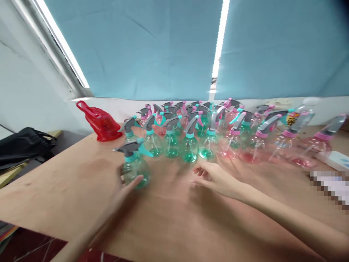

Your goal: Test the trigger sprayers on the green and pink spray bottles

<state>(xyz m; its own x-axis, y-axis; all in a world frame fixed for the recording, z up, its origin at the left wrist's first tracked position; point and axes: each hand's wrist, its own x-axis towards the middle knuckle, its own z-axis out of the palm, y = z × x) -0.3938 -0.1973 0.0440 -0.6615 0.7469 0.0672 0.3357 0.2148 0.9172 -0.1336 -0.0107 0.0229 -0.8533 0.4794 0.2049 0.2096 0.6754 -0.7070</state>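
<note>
My left hand point(124, 183) is wrapped around the body of a clear green spray bottle point(136, 169) with a grey and turquoise trigger head. The bottle is held upright, left of the front row, and is slightly blurred. In front of the green bottles, my right hand point(208, 174) hovers low near the tabletop. Its fingers are loosely curled with the thumb apart, and nothing shows between them. The closest bottles to it are a green spray bottle point(189, 148) and another green spray bottle point(207, 145). Pink spray bottles point(255, 147) stand farther right in that row.
Several more spray bottles stand packed behind the front row on the wooden table point(152, 222). A red plastic bag point(102, 122) sits at the back left. A labelled clear bottle point(296, 116) and a white object point(335, 160) are at the right. A black bag point(25, 147) lies beyond the left edge.
</note>
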